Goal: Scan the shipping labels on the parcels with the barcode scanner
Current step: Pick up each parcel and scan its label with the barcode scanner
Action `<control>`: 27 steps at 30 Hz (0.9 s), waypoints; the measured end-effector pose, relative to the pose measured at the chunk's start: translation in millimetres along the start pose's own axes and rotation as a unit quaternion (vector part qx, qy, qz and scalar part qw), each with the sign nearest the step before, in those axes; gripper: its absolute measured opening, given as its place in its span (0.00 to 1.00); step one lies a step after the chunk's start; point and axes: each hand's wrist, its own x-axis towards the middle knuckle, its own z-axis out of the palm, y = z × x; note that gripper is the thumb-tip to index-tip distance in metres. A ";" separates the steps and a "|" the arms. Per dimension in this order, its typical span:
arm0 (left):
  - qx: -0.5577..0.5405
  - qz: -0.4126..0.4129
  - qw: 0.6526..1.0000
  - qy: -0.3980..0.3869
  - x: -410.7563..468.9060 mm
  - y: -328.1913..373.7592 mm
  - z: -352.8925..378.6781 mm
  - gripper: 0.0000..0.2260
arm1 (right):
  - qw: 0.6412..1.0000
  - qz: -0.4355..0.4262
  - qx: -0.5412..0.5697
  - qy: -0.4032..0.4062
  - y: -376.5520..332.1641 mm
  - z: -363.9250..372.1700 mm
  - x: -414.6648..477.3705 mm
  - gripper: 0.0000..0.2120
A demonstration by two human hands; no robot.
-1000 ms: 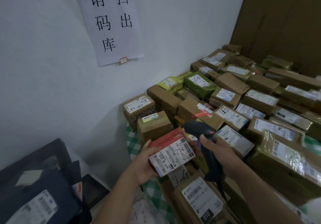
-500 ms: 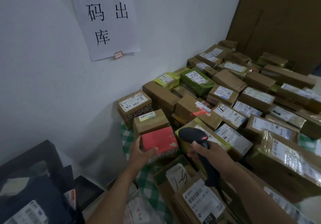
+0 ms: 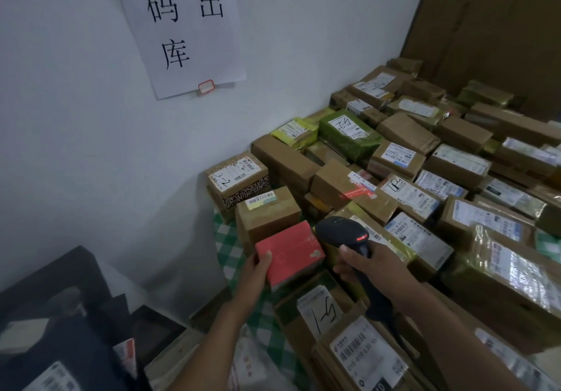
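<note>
Hands both grip something, and beyond them closed, labelled parcels [image 3: 403, 160] crowd the table [image 3: 224, 238]. Left hand [image 3: 253, 272] holds a red parcel [image 3: 288, 251] by its near corner. Just right of it, the right hand [image 3: 367, 266] clasps the black barcode scanner [image 3: 340, 231].

There is one black handheld barcode scanner [image 3: 343, 232], one red rectangular box [image 3: 290, 254], one white paper wall sign [image 3: 182, 26], and well over twenty brown cardboard parcels [image 3: 406, 134].

The wall sign [image 3: 182, 26] reads 码出库; the patterned box [image 3: 239, 184] bears 3-2 and WOW
</note>
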 end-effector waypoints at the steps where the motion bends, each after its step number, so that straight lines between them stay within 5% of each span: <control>1: -0.002 0.010 1.000 0.021 -3.3 -0.1 2.4 0.20 | 1.000 -0.003 -0.004 -0.001 -1.9 0.9 0.6 0.09; 4: 0.015 0.097 0.984 0.151 -0.6 13.2 0.7 0.17 | 1.000 -0.009 -0.019 -0.001 -8.1 1.4 2.6 0.11; 7: 0.166 0.135 0.943 0.254 27.2 36.8 -14.5 0.20 | 0.999 -0.011 -0.042 0.012 -12.9 -0.5 3.6 0.12; 12: 0.381 0.082 0.905 0.168 84.4 65.5 -32.8 0.46 | 0.996 -0.022 -0.084 0.034 -12.5 -5.5 1.9 0.15; 15: 0.455 0.041 0.882 0.113 100.4 65.2 -36.4 0.52 | 0.994 -0.019 -0.103 0.031 -11.6 -9.4 1.3 0.14; 20: 0.409 0.079 0.896 0.155 90.2 71.8 -36.0 0.44 | 0.993 -0.025 -0.116 0.021 -13.5 -16.6 -2.2 0.14; 27: 0.311 0.222 0.900 0.208 29.3 112.1 -4.9 0.46 | 0.996 -0.076 -0.033 0.025 -13.2 -32.1 -9.8 0.09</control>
